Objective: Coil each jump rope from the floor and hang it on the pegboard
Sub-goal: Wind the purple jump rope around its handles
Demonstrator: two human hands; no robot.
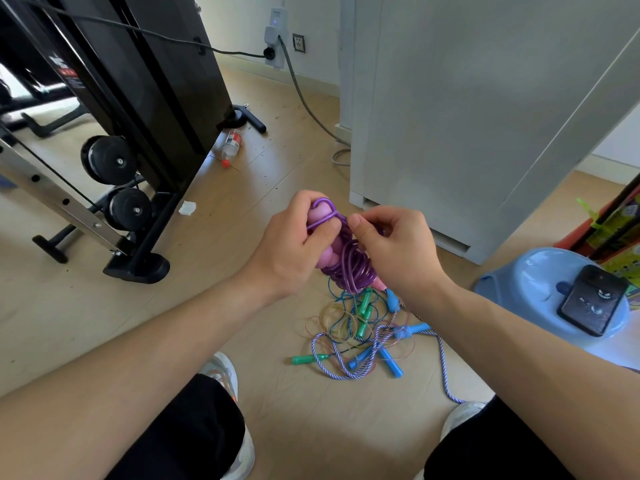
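left hand clenched around the pink handles and the top of the purple jump rope, which is bundled in loops and held above the floor between both hands. right hand pinches a strand of the same rope between thumb and forefinger, just beside the left thumb. directly below, on the floor, lies a tangle of other ropes — green handles, blue handles, thin coloured cords. near the right forearm stands a blue stool with a phone lying on it. black treadmill at left — a bottle beside its base.
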